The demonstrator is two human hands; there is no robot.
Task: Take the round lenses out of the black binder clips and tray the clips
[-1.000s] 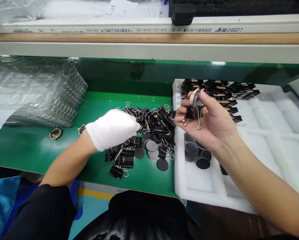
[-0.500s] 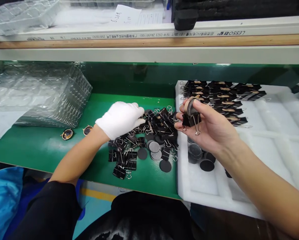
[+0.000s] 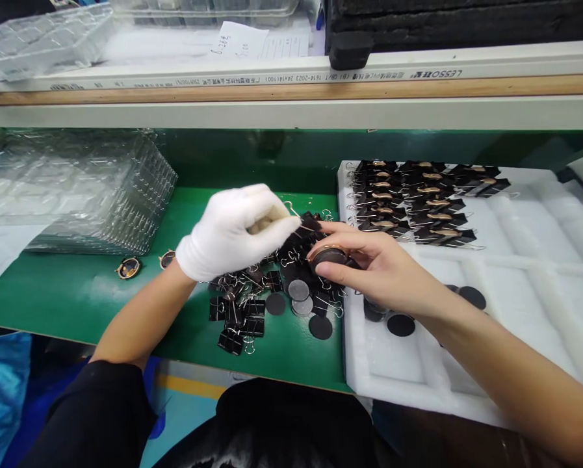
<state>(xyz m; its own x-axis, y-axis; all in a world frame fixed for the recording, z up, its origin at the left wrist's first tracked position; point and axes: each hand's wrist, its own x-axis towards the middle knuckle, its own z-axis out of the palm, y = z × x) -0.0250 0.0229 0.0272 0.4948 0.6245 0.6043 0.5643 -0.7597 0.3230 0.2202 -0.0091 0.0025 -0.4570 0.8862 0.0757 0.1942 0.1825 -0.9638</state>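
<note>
My left hand [image 3: 242, 231], in a white glove, pinches the wire handle of a black binder clip [image 3: 311, 223] between thumb and fingers. My bare right hand [image 3: 369, 260] grips a round watch case [image 3: 331, 255] with a gold-coloured rim and a dark disc on its face. The right index fingertip reaches the black clip. Whether another clip sits on this case is hidden by the fingers. Below both hands lies a pile of black binder clips [image 3: 242, 315]. Grey and black discs [image 3: 299, 290] lie beside the pile.
At right, a white foam tray [image 3: 503, 292] bears rows of clipped watch cases [image 3: 440, 205] and loose black discs [image 3: 401, 325]. Clear plastic trays [image 3: 91, 195] are stacked at left. Two watch cases, one a gold-rimmed case [image 3: 128, 268], lie near them. A shelf edge [image 3: 272, 114] crosses above.
My right hand has moved left from over the foam tray, turning the watch case. My left hand has lifted a binder clip from the pile, bringing it beside the right hand.
</note>
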